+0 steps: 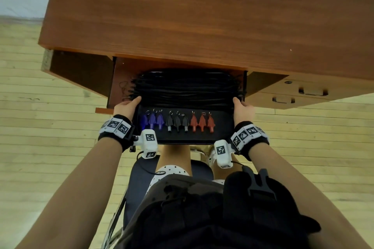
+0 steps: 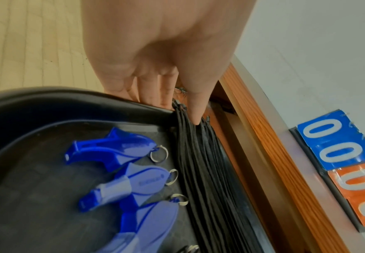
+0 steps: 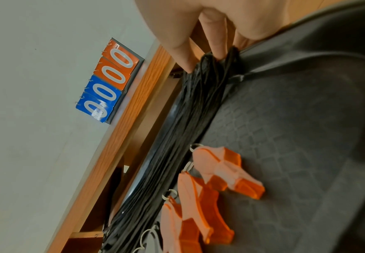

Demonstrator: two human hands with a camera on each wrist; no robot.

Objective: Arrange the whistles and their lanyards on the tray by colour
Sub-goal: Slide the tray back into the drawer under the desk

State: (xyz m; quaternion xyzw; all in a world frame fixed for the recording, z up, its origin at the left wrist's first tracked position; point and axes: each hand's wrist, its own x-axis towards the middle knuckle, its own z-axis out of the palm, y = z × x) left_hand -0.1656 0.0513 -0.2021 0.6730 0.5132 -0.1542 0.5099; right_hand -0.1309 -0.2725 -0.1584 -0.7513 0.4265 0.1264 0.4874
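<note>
Reddish wooden desk point(image 1: 202, 16) over pale plank floor point(image 1: 30, 168), black tray point(image 1: 182, 139) held at open drawer, left hand point(image 1: 126, 107) and right hand point(image 1: 243, 108) gripping its side edges, thumbs on black lanyards point(image 1: 186, 89), blue whistles point(image 1: 152, 120), black whistles point(image 1: 177, 122), red whistles point(image 1: 202, 121) in a near row between hands, wrist views alone show blue-and-orange scoreboard point(image 2: 348, 167).

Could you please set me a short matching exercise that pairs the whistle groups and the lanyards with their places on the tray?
Things:
1. blue whistles
2. black whistles
3. red whistles
4. black lanyards

Places on the black tray:
A. near row, by the right hand
B. across the far part
C. near row, by the left hand
D. near row, middle

Pairs: 1-C, 2-D, 3-A, 4-B
</note>
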